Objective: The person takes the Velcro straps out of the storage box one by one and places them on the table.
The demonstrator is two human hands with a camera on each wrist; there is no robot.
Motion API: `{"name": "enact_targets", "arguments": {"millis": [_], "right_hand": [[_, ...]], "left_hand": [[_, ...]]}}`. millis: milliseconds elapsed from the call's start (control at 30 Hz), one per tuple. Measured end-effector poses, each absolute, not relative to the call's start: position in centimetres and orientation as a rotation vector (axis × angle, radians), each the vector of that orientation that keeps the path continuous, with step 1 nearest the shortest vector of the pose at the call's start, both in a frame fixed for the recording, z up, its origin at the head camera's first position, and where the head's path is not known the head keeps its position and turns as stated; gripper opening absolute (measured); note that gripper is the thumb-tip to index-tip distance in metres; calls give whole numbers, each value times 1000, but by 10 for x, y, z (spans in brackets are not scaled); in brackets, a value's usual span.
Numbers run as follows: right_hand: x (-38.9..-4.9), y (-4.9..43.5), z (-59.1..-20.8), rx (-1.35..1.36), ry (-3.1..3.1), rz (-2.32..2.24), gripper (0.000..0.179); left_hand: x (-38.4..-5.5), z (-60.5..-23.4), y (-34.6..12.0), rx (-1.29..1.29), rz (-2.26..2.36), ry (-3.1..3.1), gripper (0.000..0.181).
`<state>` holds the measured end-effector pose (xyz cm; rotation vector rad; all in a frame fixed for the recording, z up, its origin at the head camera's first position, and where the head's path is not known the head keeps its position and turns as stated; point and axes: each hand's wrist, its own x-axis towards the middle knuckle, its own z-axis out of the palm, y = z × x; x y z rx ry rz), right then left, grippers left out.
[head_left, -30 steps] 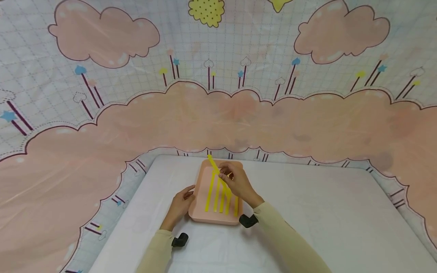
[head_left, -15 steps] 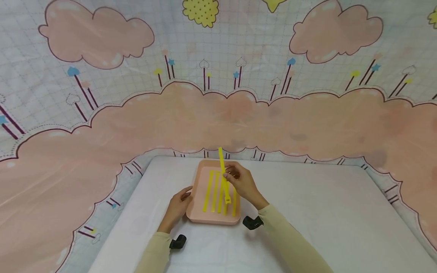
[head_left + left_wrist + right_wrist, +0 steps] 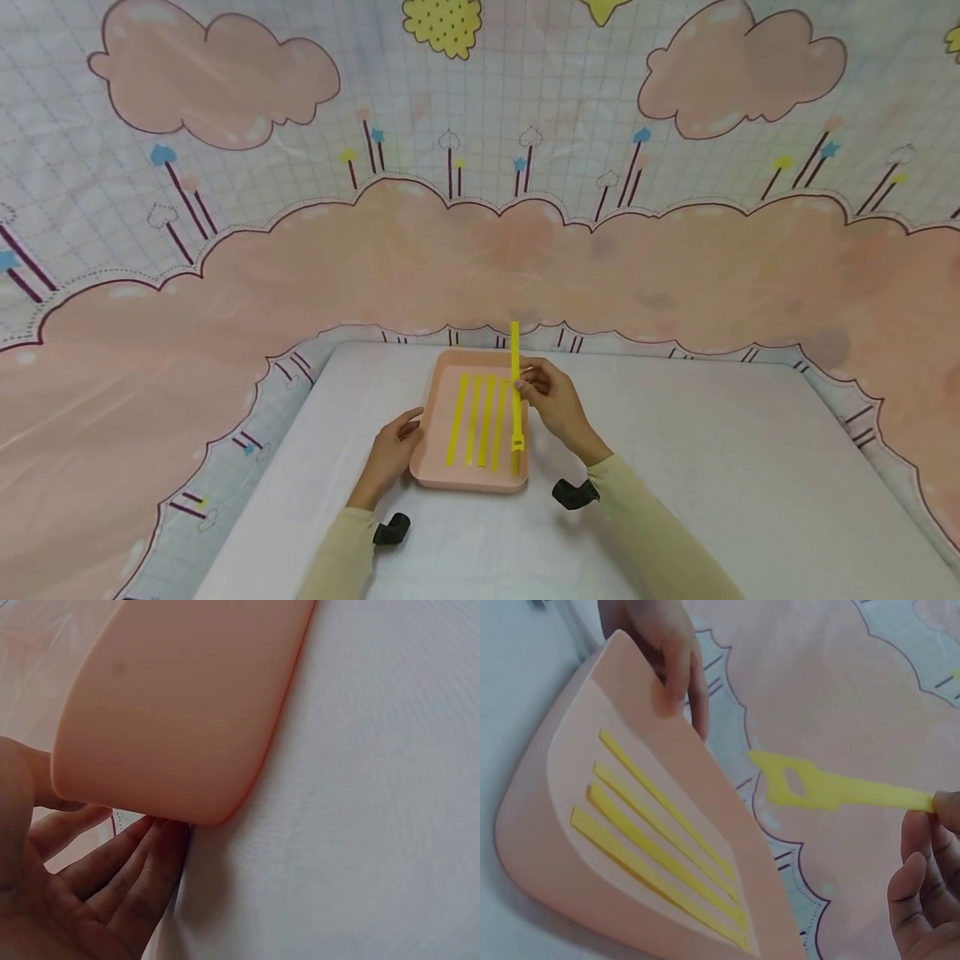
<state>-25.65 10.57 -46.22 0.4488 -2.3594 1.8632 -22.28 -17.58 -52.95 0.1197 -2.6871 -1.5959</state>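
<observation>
Grip of the right hand [image 3: 553, 400]: thumb and fingertips pinch one yellow strip [image 3: 516, 408] above the right edge of the pink tray [image 3: 483, 359]. Left hand [image 3: 393, 450] grasps the tray's left edge; further strips [image 3: 487, 421] lie inside, near the table's [image 3: 675, 467] far edge.

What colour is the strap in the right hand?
Yellow; the strap shows best in the right wrist view.

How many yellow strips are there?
6: the held strip in the right hand; five strips side by side in the pink tray, the rightmost strip mostly hidden behind the held one in the head view.
</observation>
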Motion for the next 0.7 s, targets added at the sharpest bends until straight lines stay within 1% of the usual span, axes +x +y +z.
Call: {"name": "enact_targets", "arguments": {"millis": [400,700], "right_hand": [[-247,125,-482,230,-2453,1941,26],[-239,139,-488,129,-2447,2035,28]], "left_hand": [[-217,-531,-175,114,-1588,-2687,43],[-218,-528,-173,117,-1579,-2671,44]]}}
